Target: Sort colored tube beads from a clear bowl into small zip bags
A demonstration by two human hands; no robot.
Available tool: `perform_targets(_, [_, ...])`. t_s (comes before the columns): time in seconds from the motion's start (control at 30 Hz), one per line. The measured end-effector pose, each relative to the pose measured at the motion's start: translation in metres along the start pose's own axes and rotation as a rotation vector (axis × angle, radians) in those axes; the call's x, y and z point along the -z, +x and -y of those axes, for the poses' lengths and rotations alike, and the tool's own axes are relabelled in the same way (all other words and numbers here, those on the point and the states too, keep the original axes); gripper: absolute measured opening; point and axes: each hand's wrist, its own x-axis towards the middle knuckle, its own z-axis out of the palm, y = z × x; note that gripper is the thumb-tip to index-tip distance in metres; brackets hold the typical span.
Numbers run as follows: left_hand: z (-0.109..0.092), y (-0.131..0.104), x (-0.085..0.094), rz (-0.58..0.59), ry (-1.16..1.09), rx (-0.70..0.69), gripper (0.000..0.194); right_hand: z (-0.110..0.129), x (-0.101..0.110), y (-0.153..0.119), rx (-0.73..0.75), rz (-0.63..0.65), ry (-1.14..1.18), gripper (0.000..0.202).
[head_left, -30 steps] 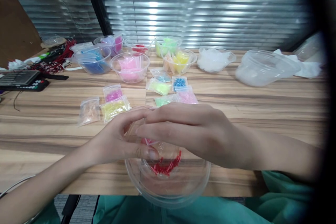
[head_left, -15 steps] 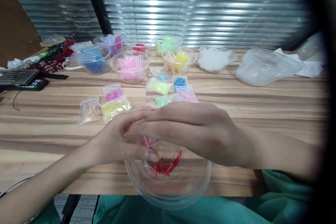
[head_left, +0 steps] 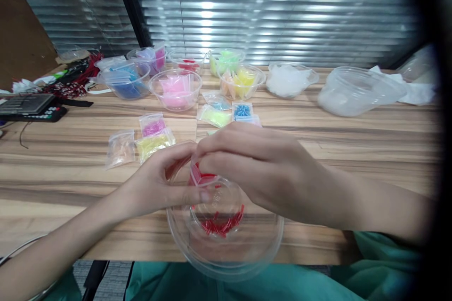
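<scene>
A clear plastic bowl (head_left: 243, 256) is in front of me at the table's near edge, tilted toward me. Short red tube pieces (head_left: 223, 225) lie in a curved heap on its bottom. My left hand (head_left: 165, 183) is closed around the bowl's left side, with its thumb inside the wall and the fingers mostly hidden behind. Over the bowl's far side, my right hand (head_left: 261, 169) has its fingers curled and pressed on a small clear zip bag (head_left: 199, 176) with red content. The bag's upper part is hidden under those fingers.
Several small bags of coloured pieces, such as a yellow one (head_left: 153, 145) and an orange one (head_left: 120, 148), lie beyond my hands. Along the blinds stand several clear bowls, including one with pink bags (head_left: 175, 96). Stacked clear bowls (head_left: 356, 91) are at the right, bundled wires (head_left: 76, 75) at the left.
My right hand has drawn its fingers in and up, and more of the red bag shows beneath them. The left hand and bowl have hardly moved.
</scene>
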Motion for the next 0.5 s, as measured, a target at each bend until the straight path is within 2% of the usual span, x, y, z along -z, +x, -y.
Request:
perform_targets(0.07, [0.002,-0.002,0.0,-0.027,0.011,0.021,0.045,0.001,0.003,-0.002,-0.056,-0.015,-0.043,0.037])
perform_targets(0.1, [0.003,-0.002,-0.001,-0.049,0.03,0.037,0.045,0.001,0.002,-0.003,-0.078,0.026,-0.072,0.038])
perform_targets(0.23, [0.004,-0.003,-0.001,-0.13,0.102,0.076,0.046,-0.001,-0.013,-0.015,-0.11,0.368,-0.128,0.025])
perform_targets(0.3, [0.002,-0.002,-0.002,-0.14,0.106,0.062,0.044,-0.005,-0.025,-0.022,-0.077,0.495,-0.135,0.014])
perform_targets(0.4, [0.0,0.001,-0.003,-0.147,0.094,0.035,0.041,-0.01,-0.038,-0.029,-0.016,0.574,-0.124,0.016])
perform_targets(0.5, [0.0,0.002,-0.004,-0.159,0.1,0.029,0.039,-0.013,-0.041,-0.027,0.042,0.6,-0.036,0.017])
